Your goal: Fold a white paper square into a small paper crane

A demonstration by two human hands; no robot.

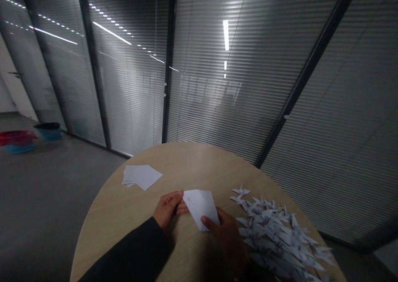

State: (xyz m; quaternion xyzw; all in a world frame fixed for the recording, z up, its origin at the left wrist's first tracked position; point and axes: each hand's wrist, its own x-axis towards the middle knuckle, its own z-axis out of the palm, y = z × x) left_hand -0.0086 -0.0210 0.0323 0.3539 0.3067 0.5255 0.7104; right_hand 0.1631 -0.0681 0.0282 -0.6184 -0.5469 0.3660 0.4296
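Note:
Between my two hands, just above the round table, is a folded white sheet of paper [200,205]. My left hand [171,207] pinches its upper left corner between thumb and fingers. At the lower right edge, my right hand [225,230] grips the paper with the thumb on top and the fingers behind. A crease or folded edge runs along the top of the sheet. To the right of my right hand lies a big pile of folded white paper cranes [280,232].
A few loose white paper sheets [143,176] lie at the left of the wooden table [192,157]. Glass partitions with blinds [214,108] stand close behind it. On the floor at far left are a red-lined bin [18,141] and a black-lined bin [49,131].

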